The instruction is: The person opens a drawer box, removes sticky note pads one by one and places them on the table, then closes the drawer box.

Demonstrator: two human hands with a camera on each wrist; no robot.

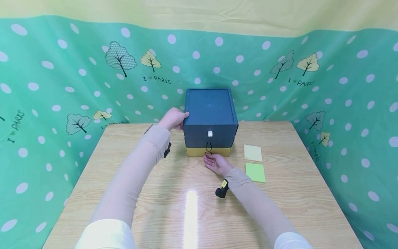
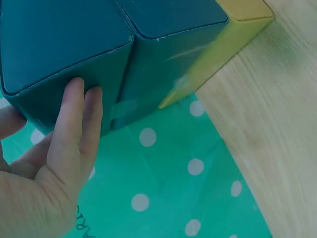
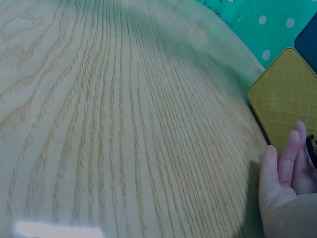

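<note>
A stacked drawer box (image 1: 209,107) stands at the back of the table, with two dark blue tiers over a yellow bottom drawer (image 1: 192,152). At its left side is my left hand (image 1: 173,119), the thumb by the top edge. In the left wrist view, straight fingers (image 2: 74,114) rest on the blue side wall. My right hand (image 1: 219,165) is at the front of the yellow drawer, beside its black loop handle (image 1: 208,155). The right wrist view shows its fingers extended next to the black loop handle (image 3: 312,148); its thumb is hidden there.
To the right of the box lie a pale yellow sticky note pad (image 1: 253,153) and a green one (image 1: 255,172). The upper tier has a white knob (image 1: 210,134), the middle one a black loop (image 1: 208,146). A green dotted curtain (image 1: 174,79) surrounds the wooden table (image 1: 155,207).
</note>
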